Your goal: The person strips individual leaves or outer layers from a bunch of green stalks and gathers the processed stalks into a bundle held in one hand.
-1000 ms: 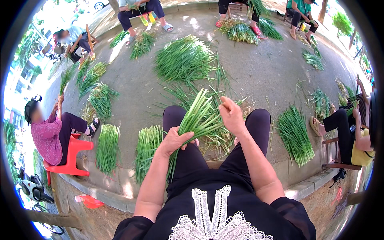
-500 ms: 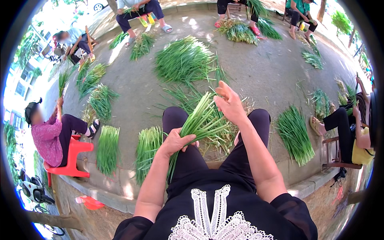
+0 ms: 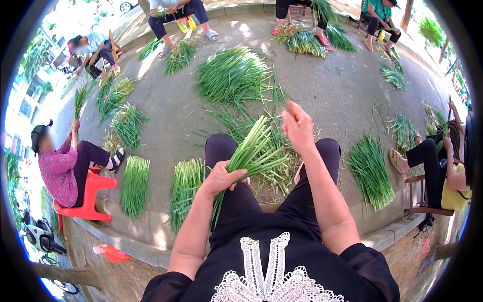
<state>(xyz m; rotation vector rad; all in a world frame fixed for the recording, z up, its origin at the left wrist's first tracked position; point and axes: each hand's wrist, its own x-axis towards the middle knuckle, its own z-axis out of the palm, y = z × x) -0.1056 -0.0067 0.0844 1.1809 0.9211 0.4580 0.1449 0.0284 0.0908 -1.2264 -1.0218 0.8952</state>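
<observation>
My left hand (image 3: 224, 177) is closed around a bunch of garlic chives (image 3: 254, 146) above my left thigh. The pale stem ends fan upward and away from me, while the green leaves hang down beside my leg. To the right of the bunch and apart from it, my right hand (image 3: 299, 130) is raised over my right knee with its fingers curled together. Whatever is between those fingers, if anything, is too small to make out. On the ground between my knees lie loose chives and yellowish trimmings (image 3: 276, 181), partly hidden by the bunch.
Ahead lies a large heap of chives (image 3: 231, 75). Laid bundles are at my left (image 3: 186, 189), farther left (image 3: 135, 186) and at my right (image 3: 371, 171). A person sits on a red plastic stool (image 3: 93, 196) at the left. Several other seated people surround the paved ground (image 3: 332, 95).
My right hand has moved slightly right, away from the stem ends, and its fingers have curled in. The left hand keeps its hold on the chives in the same place.
</observation>
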